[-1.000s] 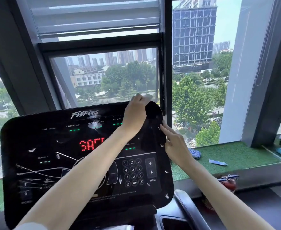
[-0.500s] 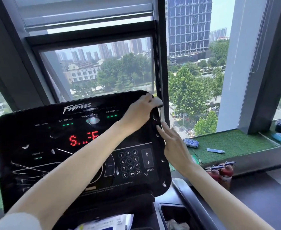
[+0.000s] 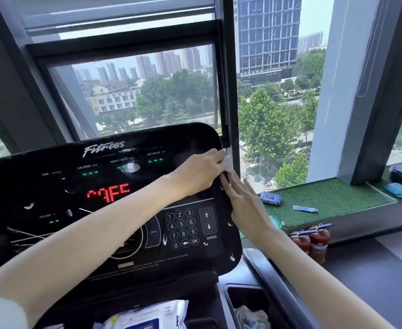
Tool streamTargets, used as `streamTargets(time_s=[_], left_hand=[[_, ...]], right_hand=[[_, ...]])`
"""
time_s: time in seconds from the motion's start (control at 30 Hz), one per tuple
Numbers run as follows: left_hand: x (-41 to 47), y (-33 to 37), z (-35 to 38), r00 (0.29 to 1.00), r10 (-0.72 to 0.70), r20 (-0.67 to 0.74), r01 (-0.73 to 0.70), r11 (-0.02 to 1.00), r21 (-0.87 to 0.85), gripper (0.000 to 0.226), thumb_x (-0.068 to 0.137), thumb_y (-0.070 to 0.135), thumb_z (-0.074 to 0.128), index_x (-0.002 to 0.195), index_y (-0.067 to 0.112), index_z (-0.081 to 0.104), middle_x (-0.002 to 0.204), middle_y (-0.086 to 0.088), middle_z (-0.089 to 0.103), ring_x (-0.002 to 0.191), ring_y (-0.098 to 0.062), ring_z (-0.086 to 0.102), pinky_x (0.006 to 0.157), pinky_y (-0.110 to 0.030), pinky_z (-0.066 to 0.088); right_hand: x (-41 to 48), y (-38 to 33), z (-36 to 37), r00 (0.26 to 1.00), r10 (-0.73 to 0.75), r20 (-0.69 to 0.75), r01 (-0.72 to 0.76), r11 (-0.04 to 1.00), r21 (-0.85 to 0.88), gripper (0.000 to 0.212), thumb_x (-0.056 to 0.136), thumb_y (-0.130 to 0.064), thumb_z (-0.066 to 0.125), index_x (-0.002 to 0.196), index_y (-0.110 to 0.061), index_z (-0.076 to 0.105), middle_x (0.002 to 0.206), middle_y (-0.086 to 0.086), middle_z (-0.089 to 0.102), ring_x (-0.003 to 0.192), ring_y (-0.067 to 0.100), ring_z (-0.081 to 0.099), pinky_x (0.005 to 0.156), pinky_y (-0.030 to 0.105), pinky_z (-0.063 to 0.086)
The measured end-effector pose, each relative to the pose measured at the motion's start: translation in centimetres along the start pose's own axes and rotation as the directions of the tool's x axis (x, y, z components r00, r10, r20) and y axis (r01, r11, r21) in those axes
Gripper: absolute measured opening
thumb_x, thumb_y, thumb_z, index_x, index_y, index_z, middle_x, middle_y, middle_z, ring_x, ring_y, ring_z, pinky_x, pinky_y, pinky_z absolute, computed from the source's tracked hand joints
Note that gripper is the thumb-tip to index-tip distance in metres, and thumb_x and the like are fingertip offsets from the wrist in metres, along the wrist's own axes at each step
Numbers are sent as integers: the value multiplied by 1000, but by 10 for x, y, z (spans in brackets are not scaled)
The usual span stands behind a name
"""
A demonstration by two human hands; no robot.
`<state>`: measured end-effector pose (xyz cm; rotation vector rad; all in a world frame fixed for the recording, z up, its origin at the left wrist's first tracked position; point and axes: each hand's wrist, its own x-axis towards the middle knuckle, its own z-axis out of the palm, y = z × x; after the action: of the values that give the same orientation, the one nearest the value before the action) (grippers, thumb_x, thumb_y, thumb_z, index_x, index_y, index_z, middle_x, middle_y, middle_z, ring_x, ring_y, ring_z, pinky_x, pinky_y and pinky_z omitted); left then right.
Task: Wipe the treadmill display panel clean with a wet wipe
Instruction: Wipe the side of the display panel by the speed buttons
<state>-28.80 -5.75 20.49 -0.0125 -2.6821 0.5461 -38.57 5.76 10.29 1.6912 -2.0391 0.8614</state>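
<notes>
The left hand (image 3: 198, 173) reaches across the treadmill display panel (image 3: 52, 193) and grips the wet wipe (image 3: 227, 163) at the panel's upper right edge, fingers close together and curled over it. The right hand (image 3: 245, 203) lies along that same edge just below, fingers straight and slightly spread, their tips beside the wipe.

The panel is powered: red LED characters (image 3: 109, 192) glow mid-screen. A firm downward pass could, I'd guess, press the number keypad (image 3: 182, 227) or the speed arrows (image 3: 208, 220) and set something off. A very wet wipe might also leave streaks on the glossy black.

The surface carries pale flecks and thin scratch-like lines, mostly on the left half, which looks unwiped. Beyond stands a tall window (image 3: 147, 91) over trees and towers. A wipes pack (image 3: 270, 198) rests on the green turf sill (image 3: 333, 198), with red fire extinguishers (image 3: 314, 241) below it.
</notes>
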Motion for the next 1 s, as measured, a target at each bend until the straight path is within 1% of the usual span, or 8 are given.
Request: streamTargets(time_s=[0.07, 0.17, 0.3, 0.43, 0.6, 0.73, 0.9, 1.0], left_hand=[[0, -7, -3, 999, -26, -28, 28, 999, 45, 34, 70, -6, 67, 102, 5, 61, 94, -8, 54, 85, -21, 53, 51, -27, 48], [4, -17, -12, 926, -349, -141, 352, 936, -4, 36, 83, -4, 54, 116, 9, 59, 101, -8, 51, 95, -22, 49, 58, -27, 39], [-11, 5, 4, 1000, 11, 17, -12, 999, 50, 34, 66, -3, 71, 97, 10, 66, 91, -6, 56, 81, -20, 55, 49, -24, 43], [-1, -15, -4, 929, -347, -131, 340, 938, -73, 39, 84, -6, 51, 119, 9, 58, 99, -9, 51, 93, -23, 50, 69, -34, 51], [-10, 7, 1, 995, -97, 25, 99, 989, -112, 28, 90, 0, 48, 114, 11, 58, 92, -2, 43, 80, -14, 43, 61, -26, 43], [3, -20, -8, 910, -381, -164, 358, 921, -153, 32, 92, -1, 48, 121, 9, 57, 84, -4, 42, 64, -13, 41, 57, -24, 39], [-10, 2, -2, 991, -134, 16, 135, 981, -140, 33, 90, 0, 49, 119, 11, 56, 90, -3, 44, 71, -15, 47, 59, -24, 41], [0, -23, -11, 924, -357, -134, 336, 929, -156, 30, 95, 4, 45, 122, 13, 54, 84, -1, 40, 59, -16, 44, 56, -28, 44]], right_hand=[[0, 1, -2, 1000, -7, 6, 7, 1000, 4, 91, 63, 17, 51, 146, -3, 21, 154, 18, 13, 143, 26, 12, 117, 38, 11], [-1, 0, -3, 1000, -9, 18, 9, 1000, 7, 93, 64, 18, 51, 147, -5, 17, 155, 17, 5, 143, 26, 7, 117, 39, 12], [-2, 0, -4, 999, -24, 23, 24, 1000, 1, 90, 67, 18, 48, 148, -5, 15, 155, 16, 7, 144, 25, 4, 117, 41, 13], [-3, 2, -2, 999, -29, 21, 29, 1000, 1, 95, 63, 20, 53, 147, -4, 17, 154, 18, 7, 142, 25, 7, 116, 39, 18], [-2, 0, -2, 999, -28, 22, 28, 1000, 5, 91, 65, 20, 50, 147, -3, 17, 154, 19, 12, 142, 29, 12, 115, 43, 18], [-2, 2, -4, 999, -30, 25, 30, 999, -12, 95, 65, 20, 47, 149, -8, 12, 155, 16, 3, 144, 26, 7, 117, 41, 13], [-14, 4, -8, 998, -63, 31, 62, 998, 23, 105, 67, 20, 44, 149, -29, 1, 156, 12, 4, 144, 21, 4, 117, 37, 6], [-33, 4, -3, 995, -95, 24, 95, 995, -3, 103, 61, 23, 43, 149, -22, 16, 155, 13, 11, 144, 23, 7, 116, 38, 9]])
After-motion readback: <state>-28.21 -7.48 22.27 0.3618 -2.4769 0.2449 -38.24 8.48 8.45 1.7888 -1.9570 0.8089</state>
